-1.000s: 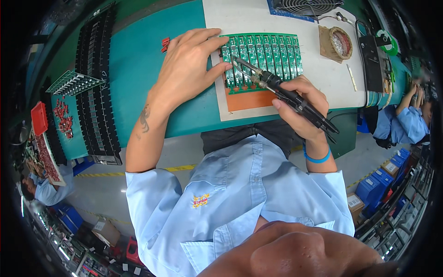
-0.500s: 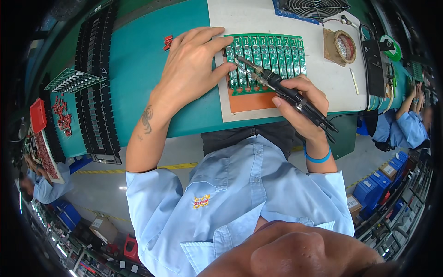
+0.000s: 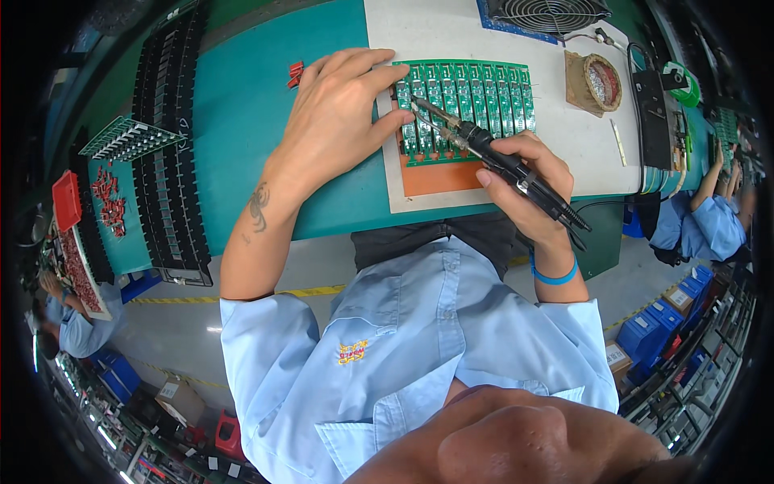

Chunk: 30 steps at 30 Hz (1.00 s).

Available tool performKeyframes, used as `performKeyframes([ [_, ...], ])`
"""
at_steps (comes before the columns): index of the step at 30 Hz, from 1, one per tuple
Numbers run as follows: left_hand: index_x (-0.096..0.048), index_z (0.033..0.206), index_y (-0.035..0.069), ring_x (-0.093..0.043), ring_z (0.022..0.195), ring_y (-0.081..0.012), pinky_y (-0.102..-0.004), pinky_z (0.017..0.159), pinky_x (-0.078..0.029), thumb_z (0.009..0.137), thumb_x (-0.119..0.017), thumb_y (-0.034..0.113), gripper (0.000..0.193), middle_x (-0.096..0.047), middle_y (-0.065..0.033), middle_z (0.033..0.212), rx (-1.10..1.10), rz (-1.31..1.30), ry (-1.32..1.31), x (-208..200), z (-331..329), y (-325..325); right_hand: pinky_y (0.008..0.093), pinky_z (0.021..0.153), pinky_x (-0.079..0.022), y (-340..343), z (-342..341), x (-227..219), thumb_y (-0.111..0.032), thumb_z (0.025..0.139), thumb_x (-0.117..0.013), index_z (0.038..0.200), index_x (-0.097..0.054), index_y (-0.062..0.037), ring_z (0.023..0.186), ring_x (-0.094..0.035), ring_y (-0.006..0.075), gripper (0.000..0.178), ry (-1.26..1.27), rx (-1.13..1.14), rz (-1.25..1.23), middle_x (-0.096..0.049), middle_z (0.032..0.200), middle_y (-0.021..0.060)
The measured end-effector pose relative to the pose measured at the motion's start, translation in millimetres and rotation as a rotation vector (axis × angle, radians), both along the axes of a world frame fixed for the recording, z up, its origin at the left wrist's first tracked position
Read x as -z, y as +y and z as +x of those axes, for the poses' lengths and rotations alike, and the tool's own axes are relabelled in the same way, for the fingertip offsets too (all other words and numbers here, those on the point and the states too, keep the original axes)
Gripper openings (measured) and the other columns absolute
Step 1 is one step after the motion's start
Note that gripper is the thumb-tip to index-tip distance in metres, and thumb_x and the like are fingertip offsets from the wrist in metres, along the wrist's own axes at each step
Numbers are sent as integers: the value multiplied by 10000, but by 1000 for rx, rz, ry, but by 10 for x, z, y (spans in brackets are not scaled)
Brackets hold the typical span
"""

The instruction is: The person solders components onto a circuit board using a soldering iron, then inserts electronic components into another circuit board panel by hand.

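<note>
One green panel (image 3: 488, 105) over one orange pad (image 3: 439, 181) on the counter (image 3: 250, 105), its left edge partly hidden by the left hand (image 3: 334, 113), grip wide, right hand (image 3: 536, 173) with grip wrapped round one soldering iron (image 3: 504, 164), tip hard to make out, one fan (image 3: 552, 11) cut off above

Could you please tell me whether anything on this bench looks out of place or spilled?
Possibly the loose red parts, scattered on the green bench top beside the red tray rather than inside it.
</note>
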<state>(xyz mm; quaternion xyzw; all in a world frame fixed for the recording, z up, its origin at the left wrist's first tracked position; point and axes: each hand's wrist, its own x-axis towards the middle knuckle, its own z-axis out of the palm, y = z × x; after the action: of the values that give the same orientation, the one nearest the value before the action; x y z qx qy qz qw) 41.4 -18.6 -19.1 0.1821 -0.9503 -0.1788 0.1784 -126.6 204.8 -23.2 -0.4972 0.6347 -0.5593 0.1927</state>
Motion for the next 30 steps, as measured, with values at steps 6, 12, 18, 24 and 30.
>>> performKeyframes([
  [6, -778, 1240, 96, -618, 1286, -258, -457, 1121, -443, 811, -867, 227, 457, -718, -62, 1343, -2, 10, -11, -15, -1, 2, 283, 663, -478, 42, -22, -38, 19, 763, -844, 1089, -735, -6, 724, -586, 169, 345, 18, -7, -47, -752, 905, 105],
  [12, -777, 1246, 93, -615, 1294, -261, -458, 1138, -437, 816, -861, 226, 458, -713, -63, 1355, -5, 53, -28, -15, -1, -1, 287, 686, -485, 230, -165, -74, 35, 756, -838, 1120, -721, -7, 739, -597, 176, 385, 34, 24, -167, -727, 899, 111],
  [18, -775, 1250, 86, -606, 1310, -279, -472, 1148, -436, 832, -849, 229, 448, -698, -75, 1386, -5, 66, -55, -61, 1, -6, 274, 754, -524, 528, -484, 123, 22, 830, -817, 1274, -649, -26, 812, -626, 155, 477, 68, 728, -217, -710, 1042, 113],
  [24, -747, 1291, 70, -594, 1327, -298, -477, 1142, -439, 847, -844, 240, 486, -688, -95, 1402, 43, 41, -86, -98, -35, -30, 250, 768, -532, 496, -658, 213, 12, 853, -816, 1310, -627, -38, 836, -637, 138, 497, -126, 717, -259, -705, 1049, 102],
  [30, -668, 1392, 65, -562, 1349, -334, -468, 1129, -424, 869, -835, 274, 587, -654, -102, 1438, 2, 47, -40, -188, 5, -43, 231, 759, -528, 439, -582, 339, 10, 844, -830, 1278, -650, -41, 829, -640, 122, 472, -8, 636, -310, -705, 1042, 84],
])
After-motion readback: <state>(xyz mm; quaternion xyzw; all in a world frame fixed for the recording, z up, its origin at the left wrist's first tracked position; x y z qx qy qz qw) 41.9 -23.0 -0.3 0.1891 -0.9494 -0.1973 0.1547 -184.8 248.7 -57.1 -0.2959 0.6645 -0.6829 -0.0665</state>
